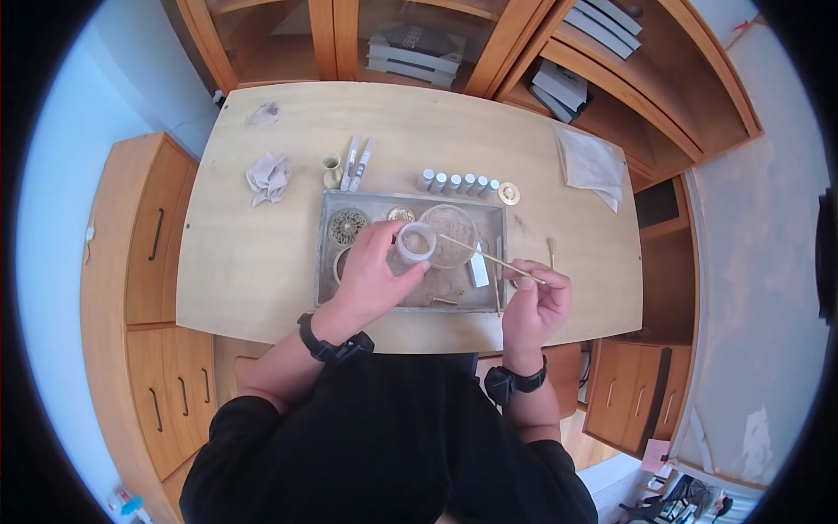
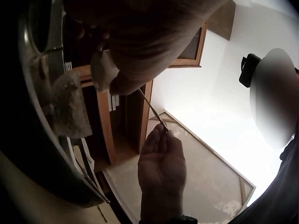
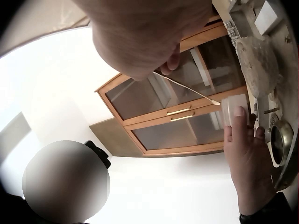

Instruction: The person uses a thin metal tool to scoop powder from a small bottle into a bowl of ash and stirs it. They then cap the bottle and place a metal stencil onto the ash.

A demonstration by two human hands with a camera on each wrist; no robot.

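My left hand [image 1: 394, 253] grips a small pale jar [image 1: 417, 242] above a grey tray [image 1: 410, 306]. My right hand [image 1: 531, 279] pinches a thin brass stick [image 1: 484, 255] whose far tip reaches the jar's mouth. In the left wrist view the jar [image 2: 103, 70] sits under my fingers, and the stick [image 2: 152, 107] runs down to the right hand [image 2: 161, 163]. In the right wrist view the stick [image 3: 187, 88] leads from my right hand [image 3: 170, 60] to the jar [image 3: 233, 109], held by the left hand [image 3: 247, 163].
On the tray lie a round dish of pale powder [image 1: 454, 229], an ornate brass lid [image 1: 347, 226], a brass bowl [image 1: 339, 262] and a white card [image 1: 478, 265]. Behind it stand several vials [image 1: 458, 182], a brass cup [image 1: 332, 170], two cloths [image 1: 269, 176] [image 1: 594, 166]. A cabinet [image 1: 410, 44] backs the wooden table [image 1: 253, 262].
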